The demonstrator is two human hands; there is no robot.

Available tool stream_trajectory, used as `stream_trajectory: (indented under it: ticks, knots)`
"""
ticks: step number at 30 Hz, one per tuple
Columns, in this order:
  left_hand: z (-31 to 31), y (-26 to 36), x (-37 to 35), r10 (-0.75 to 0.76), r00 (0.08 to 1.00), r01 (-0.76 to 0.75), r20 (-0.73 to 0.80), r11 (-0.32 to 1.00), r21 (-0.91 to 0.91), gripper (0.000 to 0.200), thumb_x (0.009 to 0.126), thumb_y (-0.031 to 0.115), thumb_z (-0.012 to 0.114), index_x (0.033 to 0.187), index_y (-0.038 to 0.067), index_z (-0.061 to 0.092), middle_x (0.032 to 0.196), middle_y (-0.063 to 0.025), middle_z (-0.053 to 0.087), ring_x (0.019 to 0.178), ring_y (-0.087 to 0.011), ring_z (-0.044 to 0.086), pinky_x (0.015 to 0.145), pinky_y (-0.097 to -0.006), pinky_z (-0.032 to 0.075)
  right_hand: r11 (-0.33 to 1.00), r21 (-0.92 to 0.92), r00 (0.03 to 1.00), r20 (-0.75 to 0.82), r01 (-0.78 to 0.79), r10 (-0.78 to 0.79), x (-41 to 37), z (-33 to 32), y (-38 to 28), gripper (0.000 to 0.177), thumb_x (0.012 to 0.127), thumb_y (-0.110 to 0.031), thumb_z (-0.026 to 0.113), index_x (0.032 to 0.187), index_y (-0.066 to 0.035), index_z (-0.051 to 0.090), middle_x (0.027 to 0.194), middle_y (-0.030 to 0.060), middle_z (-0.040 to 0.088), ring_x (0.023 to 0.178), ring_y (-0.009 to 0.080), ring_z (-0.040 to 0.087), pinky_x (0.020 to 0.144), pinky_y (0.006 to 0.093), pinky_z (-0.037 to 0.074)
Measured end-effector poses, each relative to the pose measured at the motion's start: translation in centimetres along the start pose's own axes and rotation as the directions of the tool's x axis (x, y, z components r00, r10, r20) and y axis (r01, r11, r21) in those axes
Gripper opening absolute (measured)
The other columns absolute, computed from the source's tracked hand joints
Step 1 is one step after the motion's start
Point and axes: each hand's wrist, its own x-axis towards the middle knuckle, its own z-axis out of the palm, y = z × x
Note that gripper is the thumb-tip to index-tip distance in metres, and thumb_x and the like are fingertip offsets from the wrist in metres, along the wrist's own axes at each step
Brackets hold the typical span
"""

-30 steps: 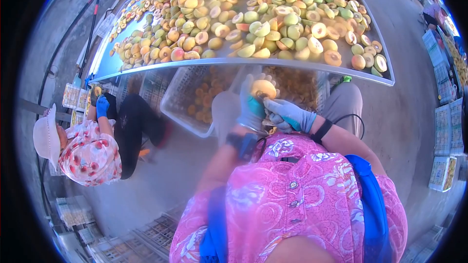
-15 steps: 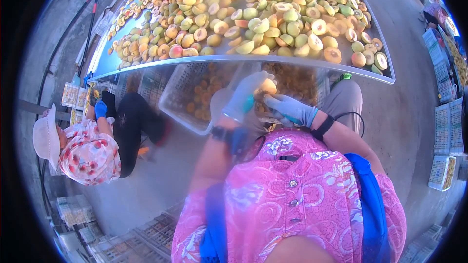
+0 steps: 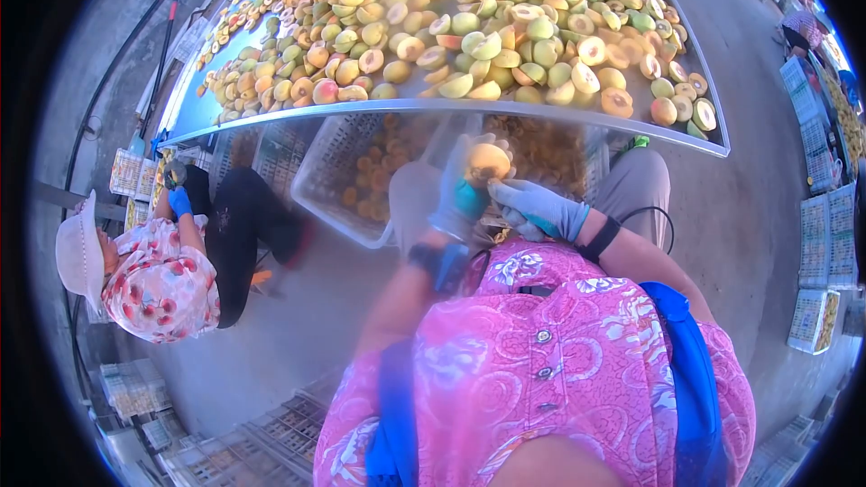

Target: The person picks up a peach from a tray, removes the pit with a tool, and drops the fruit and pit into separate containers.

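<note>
My gloved left hand (image 3: pixel 458 197) is closed around a yellow-orange peach half (image 3: pixel 488 160) above my lap. My gloved right hand (image 3: pixel 543 209) is beside it on the right, its fingers curled and their tips at the lower edge of the fruit. Whatever the right fingers grip is hidden. Just beyond the hands, a metal-rimmed tray table (image 3: pixel 433 106) bears a big heap of cut peach halves (image 3: pixel 541 27), yellow, green and reddish, some with the cut face up.
Under the table edge, a white plastic crate (image 3: pixel 311 176) holds fruit pieces, and more fruit (image 3: pixel 550 149) lies behind my hands. On the left sits a co-worker (image 3: pixel 162 284) in a pale hat. Stacked crates (image 3: pixel 816 320) line the right side; other crates (image 3: pixel 135 388) stand at lower left.
My left hand has turned, so more of the peach half shows between the hands. My right hand stays close to it. The co-worker's hands have shifted slightly.
</note>
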Motion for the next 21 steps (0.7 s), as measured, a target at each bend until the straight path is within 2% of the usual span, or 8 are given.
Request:
stream_trajectory:
  ticks: [3, 9, 11, 13, 16, 18, 19, 21]
  knots:
    - [0.1, -0.2, 0.0, -0.002, 0.997, -0.001, -0.073, 0.999, -0.048, 0.052, 0.096, 0.050, 0.045, 0.121, 0.005, 0.052, 0.108, -0.0150, 0.063, 0.094, -0.0282, 0.064, 0.080, -0.0427, 0.056, 0.999, 0.003, 0.997, 0.068, -0.037, 0.037, 0.3, -0.6, 0.3, 0.041, 0.094, -0.044, 0.055, 0.120, -0.012, 0.052, 0.074, -0.0053, 0.050, 0.051, 0.0031, 0.041, 0.038, 0.0186, 0.028]
    - [-0.1, 0.1, 0.0, -0.045, 0.993, 0.027, -0.108, 0.987, -0.156, 0.053, 0.094, 0.050, 0.050, 0.121, 0.004, 0.050, 0.111, -0.0160, 0.060, 0.099, -0.0318, 0.060, 0.081, -0.0444, 0.056, 1.000, -0.016, 1.000, -0.014, 0.017, -0.017, 0.3, 0.3, -0.1, 0.045, 0.094, -0.043, 0.055, 0.124, -0.010, 0.050, 0.074, -0.0055, 0.051, 0.051, 0.0031, 0.041, 0.040, 0.0184, 0.029]
    - [-0.3, 0.3, -0.2, -0.029, 0.997, 0.017, -0.065, 0.984, -0.175, 0.053, 0.094, 0.049, 0.051, 0.122, 0.004, 0.049, 0.111, -0.0161, 0.060, 0.099, -0.0313, 0.060, 0.082, -0.0449, 0.056, 0.999, -0.035, 0.998, 0.058, -0.004, 0.006, 1.0, -0.8, 0.8, 0.045, 0.095, -0.042, 0.054, 0.124, -0.008, 0.051, 0.080, -0.0036, 0.054, 0.057, 0.0029, 0.046, 0.044, 0.0177, 0.034]
    - [-0.3, 0.4, -0.5, -0.013, 1.000, 0.009, -0.020, 0.980, -0.200, 0.053, 0.093, 0.047, 0.052, 0.123, 0.003, 0.048, 0.112, -0.0161, 0.060, 0.100, -0.0308, 0.060, 0.084, -0.0454, 0.055, 0.996, -0.082, 0.999, 0.025, -0.028, 0.030, 1.3, -1.0, 1.0, 0.046, 0.094, -0.043, 0.055, 0.124, -0.007, 0.051, 0.084, -0.0020, 0.056, 0.062, 0.0038, 0.049, 0.048, 0.0185, 0.038]
    - [-0.7, 0.8, -0.3, 0.037, 0.999, -0.036, 0.028, 0.999, -0.020, 0.053, 0.092, 0.043, 0.056, 0.124, 0.002, 0.049, 0.112, -0.0146, 0.060, 0.101, -0.0281, 0.060, 0.086, -0.0415, 0.054, 0.988, -0.156, 0.999, -0.043, -0.009, 0.002, 1.1, 0.0, 0.2, 0.048, 0.094, -0.043, 0.055, 0.124, -0.006, 0.053, 0.091, 0.0007, 0.060, 0.071, 0.0060, 0.054, 0.057, 0.0206, 0.045]
    - [-1.8, 1.8, 0.0, 0.085, 0.996, -0.086, 0.023, 0.895, 0.437, 0.045, 0.092, 0.035, 0.060, 0.120, 0.000, 0.053, 0.113, -0.0135, 0.061, 0.101, -0.0244, 0.060, 0.088, -0.0365, 0.053, 0.983, -0.184, 0.996, -0.072, 0.029, -0.043, 0.4, 0.9, -0.7, 0.049, 0.093, -0.044, 0.055, 0.124, -0.005, 0.054, 0.094, 0.0018, 0.061, 0.075, 0.0073, 0.056, 0.061, 0.0219, 0.047]
    - [-1.8, 2.5, 0.1, 0.086, 0.996, -0.088, 0.024, 0.895, 0.438, 0.045, 0.092, 0.035, 0.060, 0.120, 0.000, 0.053, 0.113, -0.0135, 0.061, 0.101, -0.0244, 0.060, 0.088, -0.0365, 0.053, 0.959, -0.283, 0.993, -0.101, 0.023, -0.054, 0.1, 1.3, -1.1, 0.049, 0.093, -0.044, 0.055, 0.123, -0.004, 0.055, 0.094, 0.0021, 0.061, 0.077, 0.0084, 0.058, 0.063, 0.0227, 0.048]
    - [-1.7, 3.1, -0.1, -0.042, 0.995, 0.072, -0.093, 0.935, 0.346, 0.037, 0.093, 0.030, 0.059, 0.114, 0.000, 0.057, 0.111, -0.0123, 0.063, 0.098, -0.0201, 0.061, 0.087, -0.0314, 0.051, 0.925, -0.379, 0.989, -0.129, 0.012, -0.066, 0.0, 1.3, -1.1, 0.049, 0.093, -0.043, 0.054, 0.122, -0.003, 0.056, 0.095, 0.0023, 0.061, 0.079, 0.0096, 0.059, 0.064, 0.0235, 0.049]
